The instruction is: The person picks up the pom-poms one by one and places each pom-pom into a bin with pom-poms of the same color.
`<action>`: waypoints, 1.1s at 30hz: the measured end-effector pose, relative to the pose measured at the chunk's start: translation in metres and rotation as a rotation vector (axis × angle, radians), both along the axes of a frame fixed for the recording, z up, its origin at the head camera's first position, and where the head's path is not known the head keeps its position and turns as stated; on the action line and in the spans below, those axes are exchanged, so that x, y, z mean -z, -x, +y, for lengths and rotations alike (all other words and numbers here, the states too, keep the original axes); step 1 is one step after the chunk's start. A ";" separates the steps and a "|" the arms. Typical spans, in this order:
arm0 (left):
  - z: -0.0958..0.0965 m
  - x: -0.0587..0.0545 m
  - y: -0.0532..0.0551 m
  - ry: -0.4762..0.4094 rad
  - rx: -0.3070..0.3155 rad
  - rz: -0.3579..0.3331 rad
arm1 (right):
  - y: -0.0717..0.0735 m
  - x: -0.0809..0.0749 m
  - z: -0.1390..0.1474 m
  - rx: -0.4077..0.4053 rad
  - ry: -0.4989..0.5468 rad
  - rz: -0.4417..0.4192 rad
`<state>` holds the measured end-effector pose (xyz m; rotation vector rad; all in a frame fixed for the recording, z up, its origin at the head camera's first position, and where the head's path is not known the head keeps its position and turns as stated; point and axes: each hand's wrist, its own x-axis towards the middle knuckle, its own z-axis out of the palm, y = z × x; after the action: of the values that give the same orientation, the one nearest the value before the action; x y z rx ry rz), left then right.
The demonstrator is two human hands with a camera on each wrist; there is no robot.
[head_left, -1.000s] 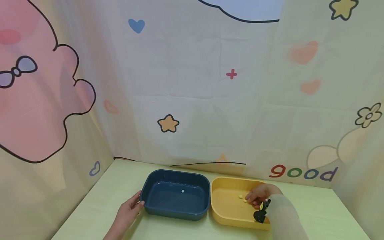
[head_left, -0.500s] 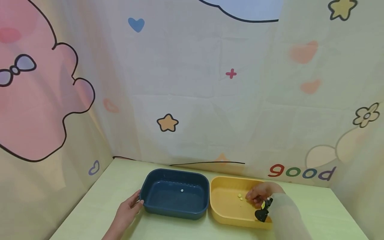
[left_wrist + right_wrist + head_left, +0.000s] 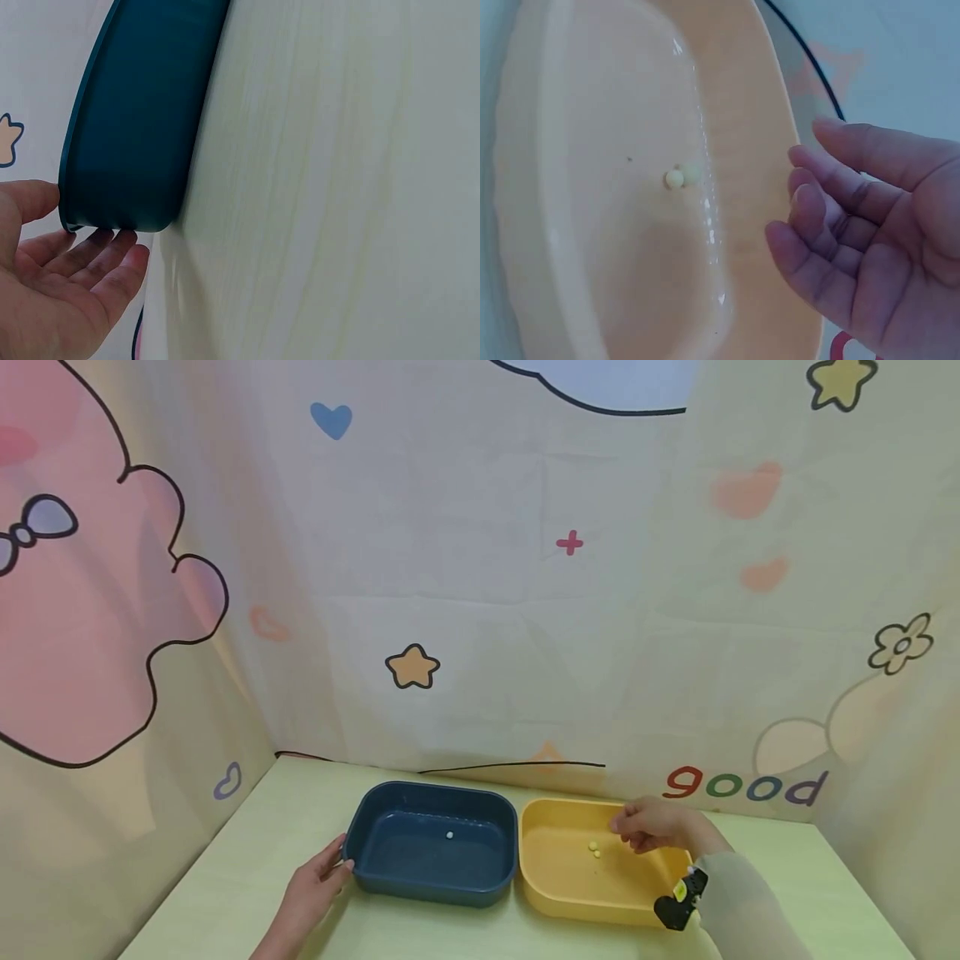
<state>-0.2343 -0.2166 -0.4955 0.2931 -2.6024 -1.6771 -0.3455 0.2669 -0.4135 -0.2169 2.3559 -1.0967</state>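
Note:
My left hand (image 3: 309,893) touches the left end of a dark blue bin (image 3: 431,893). In the left wrist view its thumb (image 3: 34,199) meets the rim and fairly straight fingers (image 3: 105,262) lie against the end wall. One small white ball (image 3: 450,835) lies in that bin. My right hand (image 3: 654,825) hovers over the back right part of a yellow bin (image 3: 555,902), fingers bent. The right wrist view shows no ball at the fingertips (image 3: 784,236); the palm side is partly hidden. Two small pale yellow balls (image 3: 593,847) lie close together on the yellow bin's floor.
The bins stand side by side on a pale green table (image 3: 225,893). A printed cloth (image 3: 480,610) hangs behind them and at both sides. A black wrist device (image 3: 681,902) sits on my right wrist, over the yellow bin's front right corner.
My right hand has risen from the yellow bin's floor and moved toward its back edge. The left hand stays at the blue bin. The view has shifted slightly.

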 end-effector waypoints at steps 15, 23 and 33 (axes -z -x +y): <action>0.001 0.003 0.001 0.002 0.003 0.017 | -0.064 0.000 -0.022 0.061 0.186 0.265; 0.000 0.002 0.000 0.008 0.005 0.015 | -0.104 0.017 -0.043 0.217 0.206 0.384; 0.001 0.001 0.000 0.027 0.008 0.015 | -0.139 0.038 -0.061 0.206 0.272 0.316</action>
<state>-0.2345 -0.2153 -0.4962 0.2686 -2.6169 -1.6383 -0.2061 0.2061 -0.4517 -0.2657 2.5391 -1.5858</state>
